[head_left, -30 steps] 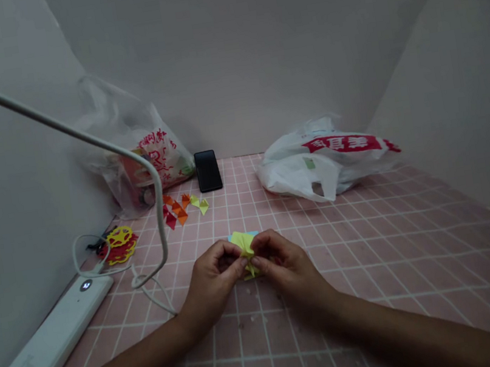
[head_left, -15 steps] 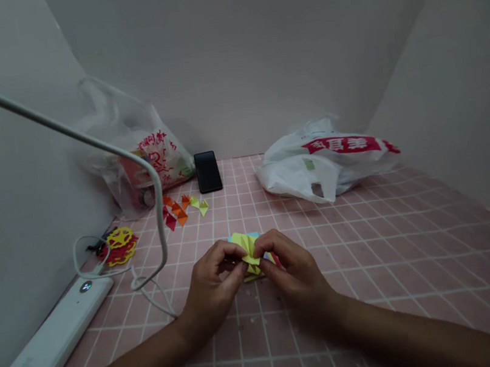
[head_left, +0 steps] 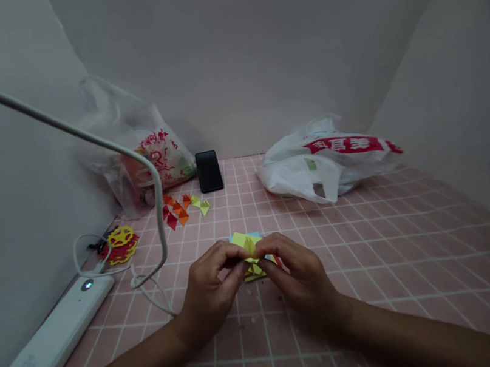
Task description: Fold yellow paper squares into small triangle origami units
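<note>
a small folded yellow paper piece (head_left: 247, 246) is pinched between the fingertips of both hands, held low over a pink gridded mat (head_left: 375, 250), with the edge of a small stack of coloured paper squares (head_left: 258, 270) showing just under it. the left hand (head_left: 212, 286) grips the paper from its own side with thumb and forefinger curled in; the right hand (head_left: 295, 271) grasps the opposite side the same way, so the two sets of fingertips nearly meet on the fold. beyond the hands and a little left lie several loose folded triangles (head_left: 182, 208) in red, orange and yellow, and past them a dark phone (head_left: 209, 171) leans at the wall. a clear plastic bag with red print (head_left: 138, 147) sits further left of the phone. a white plastic bag with a red label (head_left: 324, 159) lies beyond the right hand. well left of the left hand are red and yellow paper cutouts (head_left: 119, 244), a white lamp base (head_left: 50, 341) and its curved arm (head_left: 81, 137).
</note>
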A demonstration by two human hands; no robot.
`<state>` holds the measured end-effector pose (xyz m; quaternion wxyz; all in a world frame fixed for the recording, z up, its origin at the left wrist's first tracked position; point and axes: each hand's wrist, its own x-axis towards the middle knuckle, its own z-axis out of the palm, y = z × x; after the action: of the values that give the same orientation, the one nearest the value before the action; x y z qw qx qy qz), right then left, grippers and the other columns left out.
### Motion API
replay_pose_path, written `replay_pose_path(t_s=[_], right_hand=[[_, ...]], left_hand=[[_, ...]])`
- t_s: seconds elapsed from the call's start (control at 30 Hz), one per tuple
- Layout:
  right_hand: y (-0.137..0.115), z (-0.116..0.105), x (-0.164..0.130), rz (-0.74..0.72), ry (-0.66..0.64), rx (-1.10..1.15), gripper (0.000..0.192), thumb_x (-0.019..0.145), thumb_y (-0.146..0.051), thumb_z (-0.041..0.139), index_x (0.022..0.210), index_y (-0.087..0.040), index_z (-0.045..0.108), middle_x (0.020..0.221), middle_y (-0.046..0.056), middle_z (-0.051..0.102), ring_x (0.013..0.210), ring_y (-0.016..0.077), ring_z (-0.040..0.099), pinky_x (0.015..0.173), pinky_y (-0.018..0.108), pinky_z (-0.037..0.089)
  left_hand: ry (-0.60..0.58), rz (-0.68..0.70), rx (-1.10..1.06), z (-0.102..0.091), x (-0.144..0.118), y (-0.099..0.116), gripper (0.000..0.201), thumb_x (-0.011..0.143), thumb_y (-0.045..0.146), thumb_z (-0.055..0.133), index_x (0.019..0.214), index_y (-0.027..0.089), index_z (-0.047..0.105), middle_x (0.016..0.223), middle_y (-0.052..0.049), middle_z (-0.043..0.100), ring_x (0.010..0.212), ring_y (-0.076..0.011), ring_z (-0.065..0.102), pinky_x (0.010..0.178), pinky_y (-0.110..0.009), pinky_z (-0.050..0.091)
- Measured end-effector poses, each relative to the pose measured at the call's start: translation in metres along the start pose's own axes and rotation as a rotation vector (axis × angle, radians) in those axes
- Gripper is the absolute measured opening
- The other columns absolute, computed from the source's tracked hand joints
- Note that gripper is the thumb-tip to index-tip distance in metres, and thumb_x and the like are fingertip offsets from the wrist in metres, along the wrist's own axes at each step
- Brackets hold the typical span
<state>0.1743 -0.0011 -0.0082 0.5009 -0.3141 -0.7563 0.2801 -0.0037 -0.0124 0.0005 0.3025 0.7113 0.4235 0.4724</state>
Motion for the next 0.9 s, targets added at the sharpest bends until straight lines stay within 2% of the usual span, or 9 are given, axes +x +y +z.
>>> replay_pose_path(t_s=[0.13,0.23,0.37,0.53,0.77,0.9], right_hand=[[0.007,0.003,-0.002,0.21,0.018,0.153,0.01,0.088,-0.012,0.059,0.088,-0.022,0.058,0.082,-0.001,0.06,0.074,0.014,0.057,0.066,0.026,0.044],[0.008,0.006,-0.001,0.341,0.005,0.33,0.009,0.085,-0.013,0.06,0.086,-0.022,0.059,0.08,-0.001,0.059,0.073,0.0133,0.056,0.065,0.026,0.046],[0.004,0.006,0.003,0.394,0.002,0.488,0.009,0.081,-0.012,0.061,0.081,-0.021,0.061,0.079,-0.002,0.058,0.072,0.0122,0.056,0.066,0.025,0.046],[0.002,0.004,0.005,0.406,-0.005,0.475,0.005,0.079,-0.015,0.063,0.081,-0.02,0.063,0.08,0.0,0.059,0.075,0.0136,0.057,0.068,0.027,0.046],[0.001,0.002,0.004,0.407,-0.031,0.437,0.006,0.085,-0.023,0.061,0.081,-0.019,0.063,0.079,0.001,0.059,0.075,0.0145,0.056,0.069,0.029,0.045],[0.0,0.005,0.005,0.428,-0.013,0.478,0.007,0.082,-0.023,0.066,0.084,-0.02,0.061,0.081,0.0,0.06,0.075,0.0144,0.057,0.067,0.028,0.046]], left_hand=[[-0.015,-0.262,-0.283,0.004,-0.001,-0.001,0.008,0.082,0.018,0.065,0.088,0.017,0.06,0.079,0.0,0.062,0.071,-0.0125,0.06,0.066,-0.024,0.049],[-0.024,-0.367,-0.409,0.006,0.001,0.0,0.01,0.079,0.02,0.067,0.082,0.016,0.059,0.074,0.001,0.06,0.067,-0.0114,0.057,0.064,-0.023,0.048],[-0.003,-0.371,-0.424,0.006,0.004,0.0,0.008,0.075,0.017,0.066,0.08,0.016,0.06,0.074,0.001,0.059,0.069,-0.0111,0.056,0.065,-0.023,0.047],[0.006,-0.353,-0.401,0.003,0.003,0.002,0.005,0.075,0.017,0.063,0.08,0.016,0.061,0.077,0.0,0.06,0.072,-0.013,0.057,0.067,-0.026,0.046],[-0.051,-0.328,-0.323,-0.002,0.006,0.009,0.011,0.085,0.025,0.058,0.081,0.015,0.062,0.079,-0.002,0.059,0.076,-0.0146,0.056,0.071,-0.027,0.045],[-0.004,-0.373,-0.422,0.003,0.004,0.003,0.01,0.079,0.021,0.067,0.084,0.017,0.059,0.078,0.001,0.059,0.072,-0.0126,0.056,0.067,-0.024,0.047]])
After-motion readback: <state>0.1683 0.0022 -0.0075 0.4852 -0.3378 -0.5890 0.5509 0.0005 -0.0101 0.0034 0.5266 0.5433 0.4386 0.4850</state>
